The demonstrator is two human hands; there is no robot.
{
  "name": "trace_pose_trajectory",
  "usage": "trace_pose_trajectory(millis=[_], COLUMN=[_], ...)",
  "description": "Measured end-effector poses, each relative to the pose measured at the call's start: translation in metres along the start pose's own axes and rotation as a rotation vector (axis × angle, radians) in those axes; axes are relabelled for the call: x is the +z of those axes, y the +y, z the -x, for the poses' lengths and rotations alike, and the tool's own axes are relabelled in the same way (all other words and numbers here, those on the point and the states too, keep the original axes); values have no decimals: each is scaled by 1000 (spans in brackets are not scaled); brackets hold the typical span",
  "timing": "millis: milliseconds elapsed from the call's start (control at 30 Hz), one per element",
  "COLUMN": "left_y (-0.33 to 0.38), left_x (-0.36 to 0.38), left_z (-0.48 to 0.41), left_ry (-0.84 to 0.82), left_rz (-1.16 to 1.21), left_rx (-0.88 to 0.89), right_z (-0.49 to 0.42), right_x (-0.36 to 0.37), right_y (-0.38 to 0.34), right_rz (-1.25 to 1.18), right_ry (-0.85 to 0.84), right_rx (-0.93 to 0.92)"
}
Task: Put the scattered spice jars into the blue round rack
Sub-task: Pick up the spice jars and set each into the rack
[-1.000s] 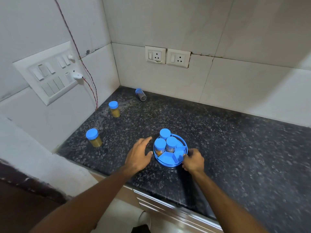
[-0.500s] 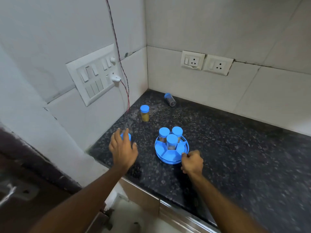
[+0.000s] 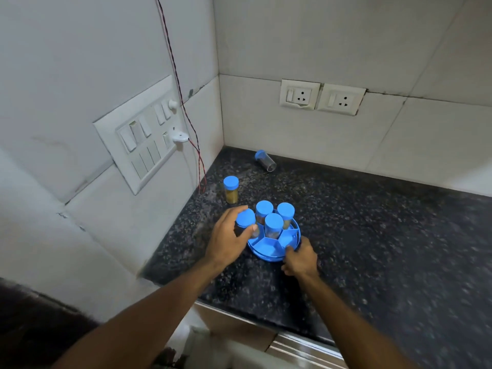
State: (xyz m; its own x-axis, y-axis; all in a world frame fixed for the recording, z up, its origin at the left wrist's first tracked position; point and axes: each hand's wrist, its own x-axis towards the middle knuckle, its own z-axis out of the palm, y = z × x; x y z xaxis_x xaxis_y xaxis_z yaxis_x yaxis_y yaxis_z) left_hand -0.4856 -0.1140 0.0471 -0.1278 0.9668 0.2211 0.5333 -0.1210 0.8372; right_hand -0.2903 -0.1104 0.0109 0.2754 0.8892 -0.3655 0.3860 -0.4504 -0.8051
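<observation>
- Three spice jars are seated upright in the blue round rack [image 3: 266, 255]: two in far compartments [image 3: 264, 209] [image 3: 285, 211] and one nearer the middle [image 3: 274, 222].
- A fourth jar [image 3: 245, 219] is held by the left hand [image 3: 229, 238], fingers [image 3: 253, 228] curled around its body below the blue cap. It is held upright at the left edge of the rack, over or just entering a left compartment; whether its base is seated cannot be told, since the hand hides it.
- The right hand [image 3: 300, 258] is closed on the near-right rim of the rack, apparently steadying it on the desk [image 3: 372, 222].
- At least two near compartments are seen to be vacant.
- Left to be done, by judgement: two jars are outside the rack.
- One jar with yellow contents [image 3: 231, 189] stands upright on the desk, just beyond the rack on the far left, near the left wall. Long axis vertical, cap up.
- One apparently empty clear jar [image 3: 265, 161] lies on its side near the far wall, well apart from the rack. Long axis roughly horizontal, cap pointing far-left, base pointing near-right.
- Progress is estimated at somewhat past halfway: three placed, one in placement, two remaining. The toppled jar is expected to need righting before insertion.
</observation>
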Motion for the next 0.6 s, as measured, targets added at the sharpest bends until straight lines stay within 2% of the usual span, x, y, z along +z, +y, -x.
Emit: trace_pose_trajectory(millis=[167, 300, 500, 600], left_y=[-11, -13, -29, -34], left_x=[10, 12, 9, 12], left_z=[-11, -16, -24, -34], left_ry=[-93, -166, -344, -290], left_rz=[-23, -33, -192, -292], left_rx=[-5, 9, -86, -79], right_z=[-2, -21, -43, -55], right_x=[-3, -9, -15, -13], right_y=[-4, -3, -11, -19], right_rz=[31, 177, 198, 120], right_ry=[1, 95, 30, 39], right_rx=[33, -27, -30, 46])
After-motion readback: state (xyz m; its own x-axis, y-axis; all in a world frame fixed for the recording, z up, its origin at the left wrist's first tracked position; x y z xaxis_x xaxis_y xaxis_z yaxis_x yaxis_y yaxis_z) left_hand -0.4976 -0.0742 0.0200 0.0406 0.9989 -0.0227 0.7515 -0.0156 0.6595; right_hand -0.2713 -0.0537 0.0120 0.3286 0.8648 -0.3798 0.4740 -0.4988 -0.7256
